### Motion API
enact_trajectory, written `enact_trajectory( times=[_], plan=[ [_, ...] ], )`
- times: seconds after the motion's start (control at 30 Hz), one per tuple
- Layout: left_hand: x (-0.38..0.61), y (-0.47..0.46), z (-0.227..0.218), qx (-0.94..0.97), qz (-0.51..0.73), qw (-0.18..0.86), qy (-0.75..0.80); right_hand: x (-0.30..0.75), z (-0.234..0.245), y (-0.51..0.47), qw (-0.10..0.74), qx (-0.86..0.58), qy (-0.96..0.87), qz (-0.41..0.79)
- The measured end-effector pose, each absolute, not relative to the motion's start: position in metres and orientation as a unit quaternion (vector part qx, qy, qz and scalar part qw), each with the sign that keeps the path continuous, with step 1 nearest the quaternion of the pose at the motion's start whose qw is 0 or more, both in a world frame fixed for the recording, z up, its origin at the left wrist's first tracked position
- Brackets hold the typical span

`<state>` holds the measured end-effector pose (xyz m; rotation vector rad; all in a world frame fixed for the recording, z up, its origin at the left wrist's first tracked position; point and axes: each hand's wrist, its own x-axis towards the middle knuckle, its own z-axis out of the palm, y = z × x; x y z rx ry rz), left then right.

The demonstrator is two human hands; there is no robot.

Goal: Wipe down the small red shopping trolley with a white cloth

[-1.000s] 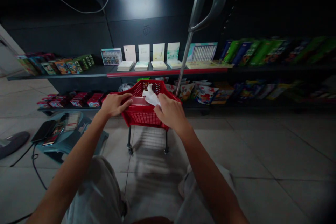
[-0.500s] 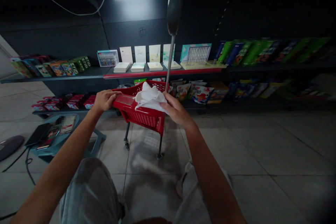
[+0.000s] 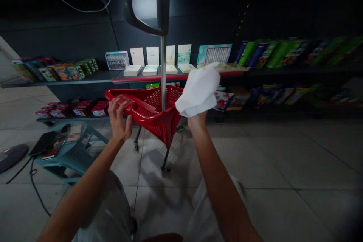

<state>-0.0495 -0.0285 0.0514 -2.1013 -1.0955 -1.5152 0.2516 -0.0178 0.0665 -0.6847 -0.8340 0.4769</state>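
My right hand (image 3: 197, 119) is raised and holds a crumpled white cloth (image 3: 198, 90) up by its lower edge, to the right of a red plastic basket trolley (image 3: 161, 128). My left hand (image 3: 119, 119) stands upright at the basket's left corner. Its fingers are spread against the red rim (image 3: 124, 103) and are not curled around it. A metal pole (image 3: 163, 72) rises from the basket to a dark curved handle (image 3: 144, 3) at the top of the view. The basket's inside looks bare where it shows.
Low dark shelves (image 3: 85, 77) with cards, boxes and colourful packets run behind the trolley. At left stands a teal plastic stool (image 3: 70, 160) with a phone (image 3: 42, 143) on it. A black cable (image 3: 35, 185) lies on the tiled floor (image 3: 283, 159).
The white cloth has left the basket and is raised up and to the right in my right hand. The trolley has turned, its pole shifting left, and my left hand's fingers have straightened.
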Motion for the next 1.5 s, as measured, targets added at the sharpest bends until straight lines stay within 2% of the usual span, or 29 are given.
enact_trajectory(
  times=[0.1, 0.27, 0.47, 0.67, 0.83, 1.0, 1.23, 1.33, 1.5],
  plan=[
    [-0.016, -0.050, 0.050, -0.787, -0.500, 0.177, -0.314, 0.210, 0.071, -0.020, 0.792, -0.348, -0.458, 0.207],
    [0.009, -0.056, 0.044, -0.777, -0.486, 0.197, -0.348, 0.169, 0.083, -0.029, 0.719, -0.349, -0.568, 0.195],
    [-0.001, -0.046, 0.043, -0.780, -0.471, 0.175, -0.373, 0.167, 0.064, -0.017, 0.665, -0.412, -0.603, 0.156],
    [-0.021, -0.034, 0.046, -0.798, -0.445, 0.183, -0.363, 0.170, 0.054, -0.012, 0.608, -0.371, -0.673, 0.199],
    [-0.041, -0.022, 0.048, -0.806, -0.448, 0.203, -0.330, 0.187, 0.045, -0.010, 0.547, -0.392, -0.711, 0.203],
    [-0.053, -0.015, 0.049, -0.793, -0.456, 0.196, -0.354, 0.208, 0.029, -0.005, 0.500, -0.466, -0.721, 0.117],
    [-0.081, -0.002, 0.050, -0.793, -0.463, 0.176, -0.355, 0.236, 0.015, -0.010, 0.364, -0.606, -0.704, 0.070],
    [-0.093, 0.004, 0.049, -0.780, -0.483, 0.172, -0.358, 0.245, 0.013, -0.009, 0.375, -0.640, -0.667, 0.069],
    [-0.099, 0.000, 0.048, -0.748, -0.512, 0.149, -0.395, 0.271, 0.015, -0.003, 0.508, -0.756, -0.411, 0.032]
  ],
)
